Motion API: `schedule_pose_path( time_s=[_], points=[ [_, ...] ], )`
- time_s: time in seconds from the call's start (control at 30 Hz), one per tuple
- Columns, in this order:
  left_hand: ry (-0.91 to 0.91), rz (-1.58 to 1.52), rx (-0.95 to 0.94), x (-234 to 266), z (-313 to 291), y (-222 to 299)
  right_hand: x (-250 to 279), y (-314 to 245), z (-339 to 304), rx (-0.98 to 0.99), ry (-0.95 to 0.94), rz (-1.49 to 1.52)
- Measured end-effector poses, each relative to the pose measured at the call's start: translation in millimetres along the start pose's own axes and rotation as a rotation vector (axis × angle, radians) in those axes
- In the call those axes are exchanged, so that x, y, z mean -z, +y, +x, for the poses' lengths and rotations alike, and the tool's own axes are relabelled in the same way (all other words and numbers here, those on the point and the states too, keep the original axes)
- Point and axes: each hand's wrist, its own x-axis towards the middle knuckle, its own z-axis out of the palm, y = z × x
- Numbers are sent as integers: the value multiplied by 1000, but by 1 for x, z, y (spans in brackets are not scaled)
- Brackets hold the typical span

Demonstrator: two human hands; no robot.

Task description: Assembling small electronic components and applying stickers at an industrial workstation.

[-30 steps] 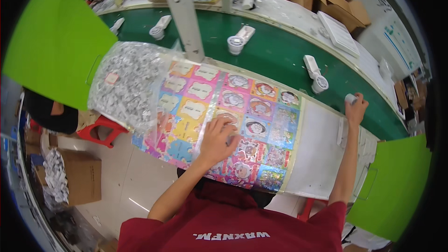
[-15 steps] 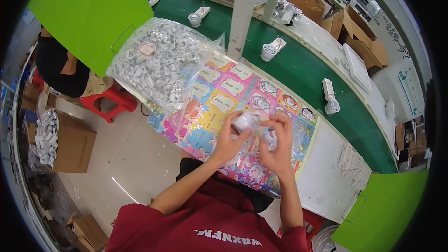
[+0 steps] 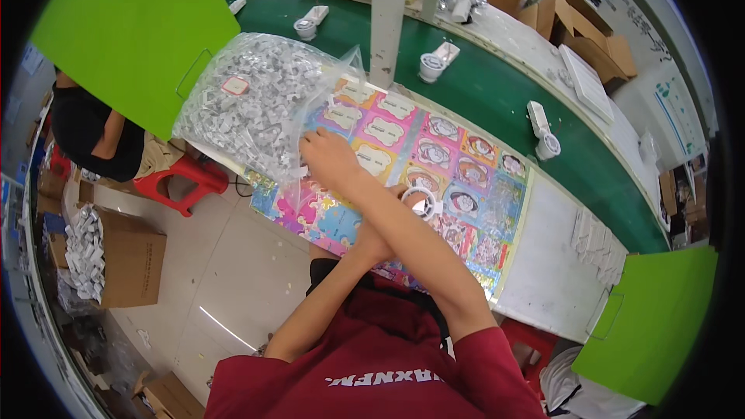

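My right forearm crosses over my left. My right hand [image 3: 332,161] reaches to the lower right edge of a clear plastic bag [image 3: 256,81] full of small white-grey plastic parts. Its fingers are curled in, and a bit of white shows by the fingertips; what they grip is hard to make out. Partly hidden under the right forearm, my left hand [image 3: 378,242] holds a white round plastic housing [image 3: 420,203] with a ring-shaped rim and a side tab. That housing is above a table covered with colourful cartoon-printed sheets [image 3: 463,202].
Beyond a metal post [image 3: 387,23], a green conveyor belt [image 3: 489,89] carries several white round units with flat arms. White parts [image 3: 597,240] lie stacked at the table's right end. Green panels [image 3: 140,39] flank the table. At left, a person sits by a red stool [image 3: 186,182].
My right hand has moved left, across my left arm, to the bag's edge. The left hand keeps the round housing, which now shows its ringed side. The view has shifted slightly.
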Motion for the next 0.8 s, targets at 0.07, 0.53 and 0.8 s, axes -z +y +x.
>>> schedule_pose_path(
  time_s=[0.07, 0.53, 0.8],
  points=[
    [48, 42, -59, 1, 0, -3, -6, -1, 1, 23, 84, -50],
    [252, -34, -112, 1, 8, 9, 145, 23, -140, -414, 303, 695],
    [227, -170, -141, -12, 5, 22, 128, 26, -243, -685, 480, 897]
  ],
)
